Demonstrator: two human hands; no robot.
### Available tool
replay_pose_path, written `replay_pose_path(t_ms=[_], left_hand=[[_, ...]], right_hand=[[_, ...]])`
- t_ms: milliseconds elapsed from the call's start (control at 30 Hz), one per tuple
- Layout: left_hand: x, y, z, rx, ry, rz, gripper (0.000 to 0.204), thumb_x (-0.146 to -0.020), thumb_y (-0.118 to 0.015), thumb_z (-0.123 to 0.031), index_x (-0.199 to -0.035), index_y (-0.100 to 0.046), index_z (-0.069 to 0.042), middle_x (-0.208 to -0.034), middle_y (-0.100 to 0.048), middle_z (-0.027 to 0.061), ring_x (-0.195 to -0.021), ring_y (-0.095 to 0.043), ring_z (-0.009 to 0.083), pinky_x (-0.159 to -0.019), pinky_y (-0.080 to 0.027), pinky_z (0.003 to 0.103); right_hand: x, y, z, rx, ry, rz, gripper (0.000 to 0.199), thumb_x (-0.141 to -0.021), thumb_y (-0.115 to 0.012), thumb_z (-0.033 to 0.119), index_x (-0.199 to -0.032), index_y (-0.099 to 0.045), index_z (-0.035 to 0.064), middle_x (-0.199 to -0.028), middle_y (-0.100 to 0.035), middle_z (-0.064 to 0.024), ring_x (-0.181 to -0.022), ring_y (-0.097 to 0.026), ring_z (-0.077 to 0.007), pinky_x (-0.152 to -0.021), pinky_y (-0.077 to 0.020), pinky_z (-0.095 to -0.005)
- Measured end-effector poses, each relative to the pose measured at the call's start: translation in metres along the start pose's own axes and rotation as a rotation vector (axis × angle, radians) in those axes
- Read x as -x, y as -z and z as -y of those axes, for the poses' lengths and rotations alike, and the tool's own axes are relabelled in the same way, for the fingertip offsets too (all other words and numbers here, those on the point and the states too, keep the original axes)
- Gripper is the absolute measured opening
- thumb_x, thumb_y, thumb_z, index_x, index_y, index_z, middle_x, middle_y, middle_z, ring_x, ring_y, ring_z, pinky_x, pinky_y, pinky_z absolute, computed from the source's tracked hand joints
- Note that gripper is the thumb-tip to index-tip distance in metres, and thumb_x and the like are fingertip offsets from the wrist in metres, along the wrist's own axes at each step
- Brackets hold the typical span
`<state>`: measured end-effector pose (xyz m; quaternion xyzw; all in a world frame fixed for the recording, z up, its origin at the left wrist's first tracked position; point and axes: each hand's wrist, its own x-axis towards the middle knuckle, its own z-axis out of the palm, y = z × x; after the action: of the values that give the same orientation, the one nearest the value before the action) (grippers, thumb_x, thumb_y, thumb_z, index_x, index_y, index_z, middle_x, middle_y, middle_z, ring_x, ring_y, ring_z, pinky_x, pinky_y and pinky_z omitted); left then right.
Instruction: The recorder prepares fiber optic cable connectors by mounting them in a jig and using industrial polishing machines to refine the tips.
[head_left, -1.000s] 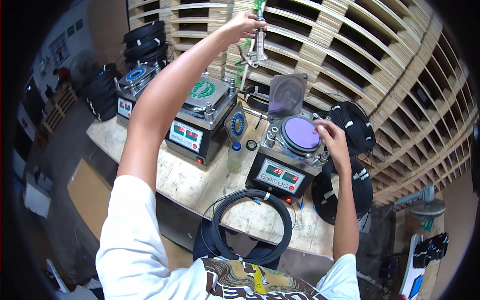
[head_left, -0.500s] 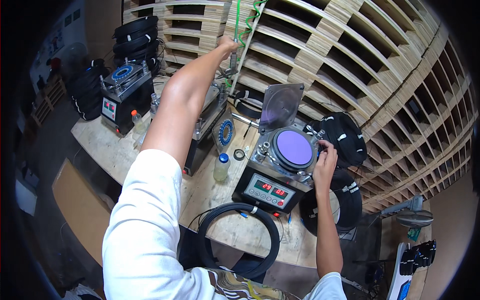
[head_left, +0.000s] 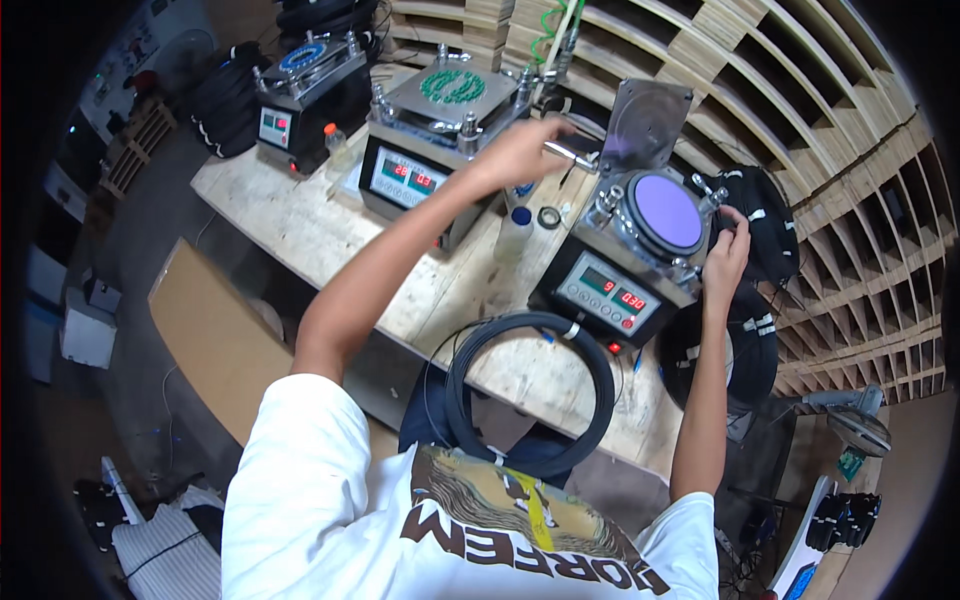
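Note:
My left hand [head_left: 525,152] is in the air between two box-shaped bench machines, smeared a little by motion. Its fingers look apart, with nothing visible in them, close to a silver rod [head_left: 572,155] on the bench. My right hand [head_left: 728,252] is at the right side of the nearer machine [head_left: 607,290], fingers bent near a corner post; what they grip, if anything, is hidden. A round purple pad [head_left: 668,211] lies on top of this machine. Behind the pad a square metal plate [head_left: 648,125] stands tilted up. The front panel has lit red digits.
A black cable coil [head_left: 603,385] overhangs the bench's front edge. A blue-capped bottle [head_left: 514,236] and a black ring [head_left: 548,217] stand left of the machine. A second machine [head_left: 405,178] carries a green-dotted plate. More black coils [head_left: 755,345] lie right. Stacked pallets [head_left: 780,110] rise behind.
My left hand has let go of the air gun hanging on the green coiled hose and come down towards me. My right hand stays at the machine. The view has shifted; the panel's digits differ.

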<state>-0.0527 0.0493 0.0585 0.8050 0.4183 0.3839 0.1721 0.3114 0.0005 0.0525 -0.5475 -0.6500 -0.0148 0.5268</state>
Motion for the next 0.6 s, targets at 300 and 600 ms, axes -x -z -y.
replay_pose_path(t_ms=[300,600], left_hand=[[0.123,-0.080,0.046,0.144,0.429,-0.033,0.076,-0.072,-0.086,-0.018,-0.136,-0.052,0.005,-0.118,-0.067,0.0265,-0.111,-0.066,0.0364,-0.097,-0.051,0.040],[0.039,0.023,-0.050,0.235,0.152,-0.048,0.068,-0.075,-0.086,-0.037,-0.123,-0.064,0.006,-0.097,-0.074,0.0168,-0.082,-0.070,0.0188,-0.076,-0.055,0.032]], right_hand=[[0.004,-0.004,0.012,-0.048,-0.143,-0.010,0.026,-0.093,-0.047,0.005,-0.112,-0.066,0.0044,-0.100,-0.065,-0.0151,-0.086,-0.060,-0.0252,-0.080,-0.0467,-0.0370],[0.008,0.020,0.053,-0.098,0.016,-0.012,0.028,-0.088,-0.064,0.007,-0.116,-0.066,0.0076,-0.089,-0.059,-0.0086,-0.083,-0.057,-0.0203,-0.077,-0.0487,-0.0334]])
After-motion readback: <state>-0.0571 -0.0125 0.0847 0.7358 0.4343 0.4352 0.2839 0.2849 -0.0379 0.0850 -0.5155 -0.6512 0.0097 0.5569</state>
